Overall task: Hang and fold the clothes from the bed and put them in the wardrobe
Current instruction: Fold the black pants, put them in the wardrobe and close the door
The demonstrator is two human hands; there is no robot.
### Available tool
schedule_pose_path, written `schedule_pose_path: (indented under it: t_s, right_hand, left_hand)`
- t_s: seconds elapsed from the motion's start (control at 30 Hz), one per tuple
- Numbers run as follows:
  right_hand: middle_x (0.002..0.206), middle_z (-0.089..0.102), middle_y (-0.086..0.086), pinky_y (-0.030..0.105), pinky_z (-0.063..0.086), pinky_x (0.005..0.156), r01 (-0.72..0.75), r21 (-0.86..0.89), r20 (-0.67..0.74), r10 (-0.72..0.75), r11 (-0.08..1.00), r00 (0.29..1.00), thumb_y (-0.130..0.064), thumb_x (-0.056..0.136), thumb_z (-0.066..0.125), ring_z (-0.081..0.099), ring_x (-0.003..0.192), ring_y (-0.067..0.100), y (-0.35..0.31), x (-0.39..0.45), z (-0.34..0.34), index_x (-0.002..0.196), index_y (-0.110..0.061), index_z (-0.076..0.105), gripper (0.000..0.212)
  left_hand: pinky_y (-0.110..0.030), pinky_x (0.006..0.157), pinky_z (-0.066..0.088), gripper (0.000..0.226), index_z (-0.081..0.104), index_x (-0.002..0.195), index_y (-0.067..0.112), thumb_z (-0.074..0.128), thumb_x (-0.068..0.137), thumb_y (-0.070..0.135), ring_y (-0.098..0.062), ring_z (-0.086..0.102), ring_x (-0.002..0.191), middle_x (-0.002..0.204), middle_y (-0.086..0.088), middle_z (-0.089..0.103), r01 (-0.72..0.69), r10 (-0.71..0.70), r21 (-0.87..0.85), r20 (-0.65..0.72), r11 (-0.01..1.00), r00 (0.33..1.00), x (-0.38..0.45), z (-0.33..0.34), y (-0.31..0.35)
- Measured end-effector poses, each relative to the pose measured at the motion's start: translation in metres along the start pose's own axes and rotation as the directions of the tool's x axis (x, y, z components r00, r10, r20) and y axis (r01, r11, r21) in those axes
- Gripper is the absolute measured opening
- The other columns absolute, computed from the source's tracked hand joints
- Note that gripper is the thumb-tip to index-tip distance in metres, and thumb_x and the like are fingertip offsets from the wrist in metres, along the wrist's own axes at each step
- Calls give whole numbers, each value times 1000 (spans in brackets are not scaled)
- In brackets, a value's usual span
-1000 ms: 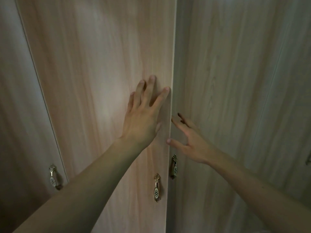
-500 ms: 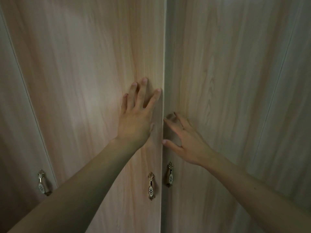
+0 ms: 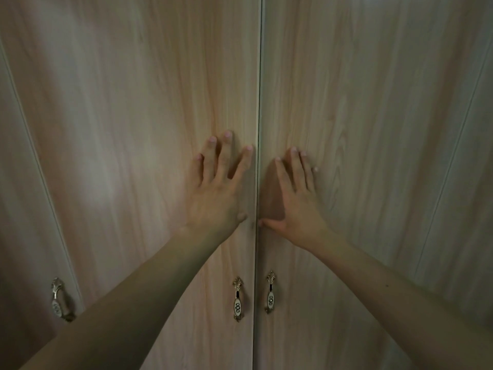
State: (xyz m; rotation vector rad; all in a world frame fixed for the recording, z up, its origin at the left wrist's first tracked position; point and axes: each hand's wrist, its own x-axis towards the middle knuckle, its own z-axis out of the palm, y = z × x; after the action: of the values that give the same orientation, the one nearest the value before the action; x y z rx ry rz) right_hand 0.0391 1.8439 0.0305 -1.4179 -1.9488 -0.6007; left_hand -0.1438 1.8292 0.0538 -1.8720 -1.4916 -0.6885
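The wardrobe fills the view with its light wooden doors closed. My left hand (image 3: 217, 188) presses flat with spread fingers on the left middle door (image 3: 149, 129), just left of the centre seam. My right hand (image 3: 296, 201) lies flat on the right middle door (image 3: 360, 129), fingers straight, thumb at the seam. Both doors meet along a thin vertical gap. No clothes and no bed are in view.
Two ornate brass handles (image 3: 238, 299) (image 3: 270, 291) hang below my hands on either side of the seam. A third handle (image 3: 60, 300) sits on the far left door. Another door panel edge runs down the right side (image 3: 453, 156).
The right door has swung closed against the left one. My right hand went from curled fingers at the door edge to lying flat on the door. The left hand stayed pressed.
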Motion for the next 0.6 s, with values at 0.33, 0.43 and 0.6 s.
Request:
schedule_pose_path:
  t_s: [0.33,0.43,0.6]
  right_hand:
    - [162,-24,11,56,-2,121,9,-62,21,-8,998,1000,-58,57,86,-26,148,30,5,2,7,158,-16,-5,142]
    - [162,-24,13,54,-5,120,-8,-109,25,10,994,1000,-53,59,87,-26,148,31,3,2,10,157,-18,-11,143]
    - [163,-20,14,54,-5,119,-30,-100,-3,29,995,1000,-50,55,91,-22,149,32,3,3,14,156,-19,-9,145]
  left_hand:
    - [-57,119,6,146,-5,158,27,91,51,52,-41,-13,150,164,-12,-19,27,-27,16,-43,999,999,11,17,2]
    - [-58,119,8,147,-4,158,26,92,49,52,-40,-12,150,164,-12,-17,19,-19,9,-61,1000,998,12,20,1]
    - [-57,118,6,148,-1,158,27,93,47,51,-39,-11,151,165,-11,-16,22,-22,-1,-81,1000,996,12,24,-1]
